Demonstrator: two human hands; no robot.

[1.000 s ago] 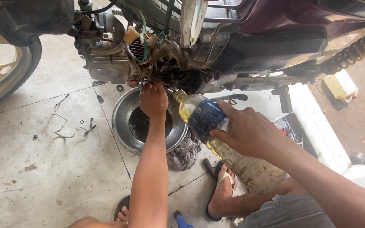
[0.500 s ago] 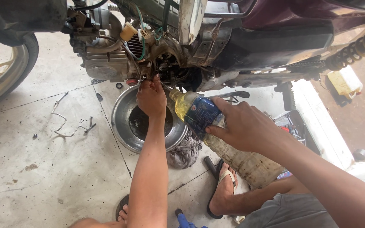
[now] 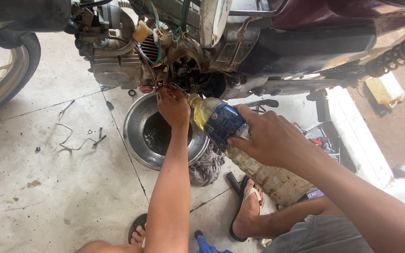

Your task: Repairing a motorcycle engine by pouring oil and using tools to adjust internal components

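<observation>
Concrete floor [image 3: 48, 187] lying under motorcycle engine [image 3: 118, 65]. Right hand [image 3: 270, 136] gripping tilted oil bottle [image 3: 219, 122] below engine; left hand [image 3: 174, 107] pinching at engine, above metal basin [image 3: 134, 136].

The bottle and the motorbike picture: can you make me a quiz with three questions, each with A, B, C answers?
1. Where is the metal pan?
A. On the floor under the engine
B. On the bike's seat
C. In the left hand

2. What colour is the liquid in the plastic bottle?
A. Red
B. Yellow
C. Black

3. How is the bottle held?
A. Upright
B. Tipped, neck toward the engine
C. Lying on the floor

Answers:
1 A, the pan sits on the concrete floor below the engine.
2 B, yellow shows through the clear neck.
3 B, the right hand tilts it, while the left hand reaches to the engine.
</observation>
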